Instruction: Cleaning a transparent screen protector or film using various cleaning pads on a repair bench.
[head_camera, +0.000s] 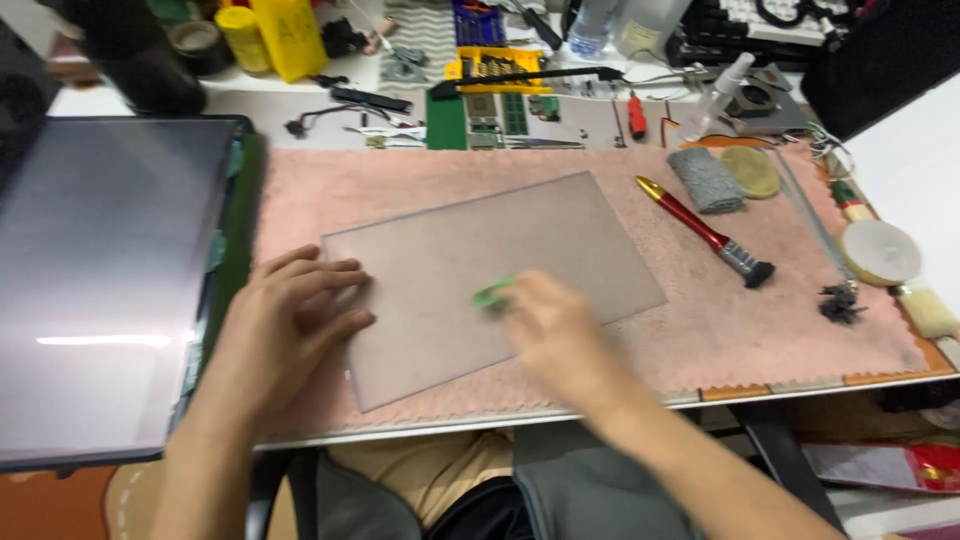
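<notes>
A thin clear rectangular sheet (520, 235) lies tilted on a pink cloth mat (700, 320). My left hand (285, 325) rests flat on the sheet's near left corner, fingers spread and pressing down. My right hand (555, 330) is over the sheet's middle, blurred, pinching a small green piece (493, 293) against the surface.
A large dark screen panel (100, 280) lies to the left. On the mat's right are a red-handled brush (700, 230), a grey pad (706, 179), a round yellow-green pad (752, 171) and a white disc (880, 251). Tools, circuit boards, bottles and yellow containers crowd the table's far edge.
</notes>
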